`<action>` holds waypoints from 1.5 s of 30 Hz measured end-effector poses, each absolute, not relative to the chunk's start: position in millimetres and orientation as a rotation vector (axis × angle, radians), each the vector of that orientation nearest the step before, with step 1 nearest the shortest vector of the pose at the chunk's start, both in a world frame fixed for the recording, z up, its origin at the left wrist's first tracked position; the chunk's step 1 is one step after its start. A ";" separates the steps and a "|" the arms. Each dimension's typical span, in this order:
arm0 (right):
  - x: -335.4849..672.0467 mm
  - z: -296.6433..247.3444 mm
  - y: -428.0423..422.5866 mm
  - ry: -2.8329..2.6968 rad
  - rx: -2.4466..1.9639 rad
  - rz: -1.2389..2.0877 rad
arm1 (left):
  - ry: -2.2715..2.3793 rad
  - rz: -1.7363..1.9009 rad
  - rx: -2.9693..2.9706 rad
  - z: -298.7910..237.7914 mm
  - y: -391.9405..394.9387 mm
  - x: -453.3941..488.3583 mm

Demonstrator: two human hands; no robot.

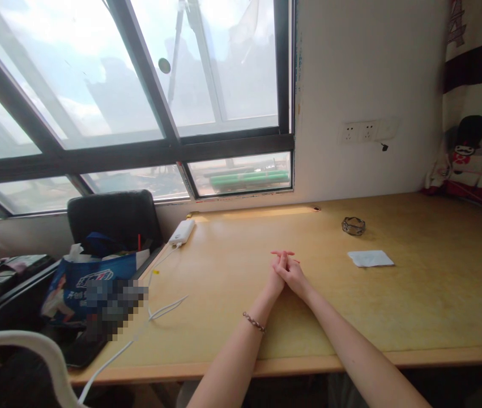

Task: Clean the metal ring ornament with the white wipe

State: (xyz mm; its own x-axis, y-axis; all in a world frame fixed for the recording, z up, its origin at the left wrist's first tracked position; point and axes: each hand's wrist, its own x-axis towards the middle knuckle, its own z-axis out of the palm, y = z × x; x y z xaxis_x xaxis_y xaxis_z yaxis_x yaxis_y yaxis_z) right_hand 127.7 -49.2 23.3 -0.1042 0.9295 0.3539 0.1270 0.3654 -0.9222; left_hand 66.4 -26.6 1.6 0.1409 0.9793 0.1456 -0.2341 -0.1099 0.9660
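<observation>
My left hand (277,276) and my right hand (294,275) rest clasped on the wooden table (224,317), fingers interlaced and closed. Nothing else shows between them. A braided bracelet (254,322) circles my left wrist. To the right of my hands lies a folded white paper or tissue (370,259), apart from them. Behind it sits a dark, open-work ring-shaped object (353,226) whose kind I cannot make out. At the table's far left edge is a white box-shaped device (182,232) with a white cable (166,309) plugged in.
Left of the table stands a black chair (113,218) with a blue bag (92,283) on it. A curved white tube (24,339) crosses the lower left. Windows and a wall with sockets (358,132) rise behind; a patterned curtain (478,113) hangs at right.
</observation>
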 end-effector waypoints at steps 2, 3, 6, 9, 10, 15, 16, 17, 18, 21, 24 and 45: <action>127.4 22.2 -48.8 -1.518 -0.988 0.921 | 0.890 1.286 1.186 2.0 -26.4 67.5; 127.3 21.5 -48.5 -1.515 -0.987 0.924 | 0.900 1.291 1.174 2.3 -26.3 68.1; 126.4 19.5 -47.5 -1.498 -0.979 0.936 | 0.911 1.303 1.141 3.4 -26.0 69.3; 124.9 18.6 -47.2 -1.471 -0.973 0.944 | 0.906 1.275 1.124 4.4 -25.3 69.4; 124.5 18.8 -47.4 -1.463 -0.973 0.946 | 0.906 1.262 1.122 4.5 -25.0 69.4; 124.1 22.1 -49.8 -1.448 -0.979 0.957 | 0.922 1.248 1.105 3.9 -23.5 69.6; 124.3 22.9 -50.4 -1.449 -0.979 0.959 | 0.922 1.247 1.103 3.7 -23.5 69.6; 124.6 23.6 -51.0 -1.453 -0.980 0.961 | 0.921 1.246 1.101 3.6 -23.5 69.7; 124.9 24.2 -51.4 -1.456 -0.982 0.962 | 0.920 1.247 1.099 3.4 -23.6 69.8; 125.4 24.8 -52.1 -1.461 -0.995 0.957 | 0.916 1.255 1.094 2.7 -23.8 69.9; 125.3 24.3 -51.9 -1.465 -1.001 0.953 | 0.915 1.252 1.093 1.5 -23.7 70.1; 124.2 18.4 -48.7 -1.452 -1.009 0.967 | 0.904 1.245 1.126 9.1 -27.3 68.9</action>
